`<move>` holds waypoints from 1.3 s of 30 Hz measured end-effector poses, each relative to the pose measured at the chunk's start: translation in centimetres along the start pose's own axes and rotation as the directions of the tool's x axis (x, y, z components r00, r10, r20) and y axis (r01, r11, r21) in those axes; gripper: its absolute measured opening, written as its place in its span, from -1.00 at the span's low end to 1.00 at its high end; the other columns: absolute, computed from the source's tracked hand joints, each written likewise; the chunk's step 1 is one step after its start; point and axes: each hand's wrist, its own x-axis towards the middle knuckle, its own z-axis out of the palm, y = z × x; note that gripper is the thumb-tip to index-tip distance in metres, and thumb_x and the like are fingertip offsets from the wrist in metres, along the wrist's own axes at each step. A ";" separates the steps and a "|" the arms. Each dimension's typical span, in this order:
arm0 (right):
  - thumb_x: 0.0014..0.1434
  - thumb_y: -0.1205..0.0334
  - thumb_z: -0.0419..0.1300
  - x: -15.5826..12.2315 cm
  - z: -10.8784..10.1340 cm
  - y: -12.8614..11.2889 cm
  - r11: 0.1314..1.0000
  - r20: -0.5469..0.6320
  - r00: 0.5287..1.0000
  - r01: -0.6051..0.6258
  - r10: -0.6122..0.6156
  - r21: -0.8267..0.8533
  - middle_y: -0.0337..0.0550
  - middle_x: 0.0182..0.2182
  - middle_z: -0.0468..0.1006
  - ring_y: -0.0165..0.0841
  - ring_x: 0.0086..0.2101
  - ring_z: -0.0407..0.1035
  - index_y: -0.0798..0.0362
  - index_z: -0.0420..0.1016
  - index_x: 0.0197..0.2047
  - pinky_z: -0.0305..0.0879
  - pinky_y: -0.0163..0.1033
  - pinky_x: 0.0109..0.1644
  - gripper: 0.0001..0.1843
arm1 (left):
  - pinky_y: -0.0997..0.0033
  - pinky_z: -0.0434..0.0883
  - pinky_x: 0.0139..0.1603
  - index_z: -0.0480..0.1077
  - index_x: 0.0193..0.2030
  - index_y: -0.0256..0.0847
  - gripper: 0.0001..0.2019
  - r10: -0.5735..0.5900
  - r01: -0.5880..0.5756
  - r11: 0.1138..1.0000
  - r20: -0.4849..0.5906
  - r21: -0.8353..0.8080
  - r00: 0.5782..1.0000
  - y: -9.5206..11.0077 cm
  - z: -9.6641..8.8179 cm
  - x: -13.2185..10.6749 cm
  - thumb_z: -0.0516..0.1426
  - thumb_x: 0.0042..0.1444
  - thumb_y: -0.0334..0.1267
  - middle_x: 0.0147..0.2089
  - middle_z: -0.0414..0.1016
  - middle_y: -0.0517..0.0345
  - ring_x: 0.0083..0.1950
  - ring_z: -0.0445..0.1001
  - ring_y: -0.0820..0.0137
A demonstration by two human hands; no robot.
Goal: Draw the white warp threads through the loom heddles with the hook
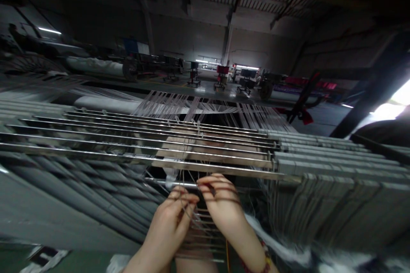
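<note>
My left hand (174,213) is closed in a pinch on thin threads (183,179) that run down from the metal bars. Just right of it, my right hand (222,198) has its thumb and fingers pinched together at a fine strand; the exact grip is blurred. Both hands are below the nearest long metal bar (224,169) of a weaving loom. A shiny horizontal rod (185,184) passes behind the fingertips. Beyond the bars are pale, blurred shapes (208,145) that I cannot make out.
Dense grey hanging strips (307,209) stand on the right, and more strips (105,187) slant down on the left. White warp threads (166,104) stretch behind the bars. A large wrapped roll (96,67) lies farther back. White fibre (272,239) hangs beside my right forearm.
</note>
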 end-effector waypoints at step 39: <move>0.14 0.53 0.15 -1.6 -6.7 -3.0 0.967 0.381 0.921 -0.165 0.080 0.196 -0.25 -0.40 0.50 -0.43 -0.33 0.39 0.01 0.59 -0.24 0.28 -0.39 -0.24 -0.72 | 0.22 0.43 -0.13 0.41 -0.10 -0.27 -0.70 -0.327 0.327 0.945 -0.046 -0.018 0.944 -1.3 -0.4 -0.4 0.00 0.11 -0.21 -0.05 0.53 -0.13 -0.04 0.51 0.10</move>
